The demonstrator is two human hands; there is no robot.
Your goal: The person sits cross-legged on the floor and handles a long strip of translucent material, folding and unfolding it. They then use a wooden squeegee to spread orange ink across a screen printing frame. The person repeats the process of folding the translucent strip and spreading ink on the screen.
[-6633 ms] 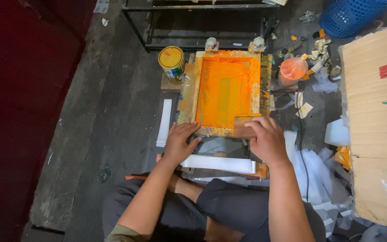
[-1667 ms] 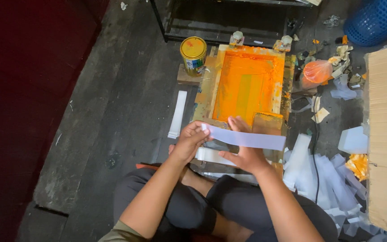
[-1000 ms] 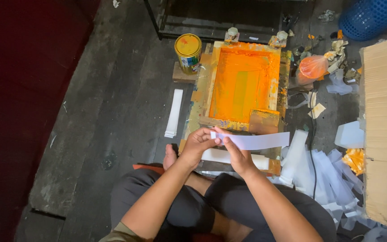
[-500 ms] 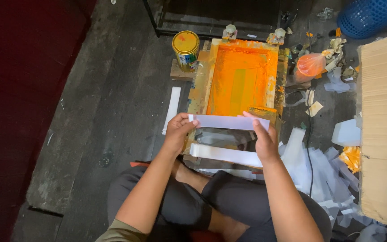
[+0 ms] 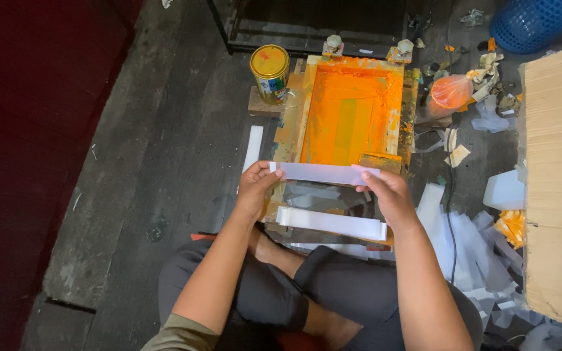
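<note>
My left hand (image 5: pixel 255 185) and my right hand (image 5: pixel 385 192) hold a long white strip (image 5: pixel 323 173) by its two ends, level, just above the near edge of an orange-inked screen frame (image 5: pixel 349 114). A squeegee (image 5: pixel 380 162) smeared with orange rests in the frame's near right corner, beside my right hand. Below the hands a stack of white strips (image 5: pixel 331 223) lies across a dark glass plate (image 5: pixel 320 198). My crossed legs are at the bottom of the view.
A yellow paint tin (image 5: pixel 270 73) stands left of the frame, with one white strip (image 5: pixel 252 148) on the dark wooden floor. An orange plastic bag (image 5: pixel 451 91), a blue basket (image 5: pixel 535 23), a cardboard stack (image 5: pixel 557 182) and several loose white strips (image 5: pixel 463 240) crowd the right.
Both hands have lifted the white strip, spread it flat between them and carried it forward toward the frame's near edge.
</note>
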